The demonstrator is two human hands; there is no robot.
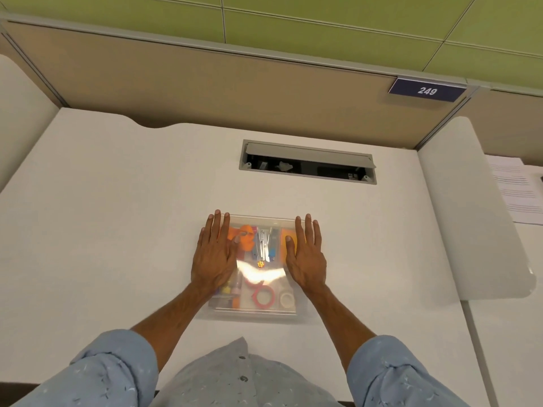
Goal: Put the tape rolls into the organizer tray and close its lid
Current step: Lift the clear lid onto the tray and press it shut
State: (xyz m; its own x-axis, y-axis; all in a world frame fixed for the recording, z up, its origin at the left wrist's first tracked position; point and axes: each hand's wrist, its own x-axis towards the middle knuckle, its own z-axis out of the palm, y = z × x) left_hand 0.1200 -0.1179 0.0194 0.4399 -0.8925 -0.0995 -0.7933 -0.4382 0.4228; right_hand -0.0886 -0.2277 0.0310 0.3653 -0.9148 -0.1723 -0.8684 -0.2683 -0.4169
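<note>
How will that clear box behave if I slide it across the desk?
The clear box probably slides easily: smooth plastic on a smooth white desk. With its lid down over the tape rolls, the contents may rattle but likely stay in.

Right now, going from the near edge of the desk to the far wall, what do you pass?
Red tape roll inside the clear organizer tray → stapler under the lid → open cable hatch → beige partition.
</note>
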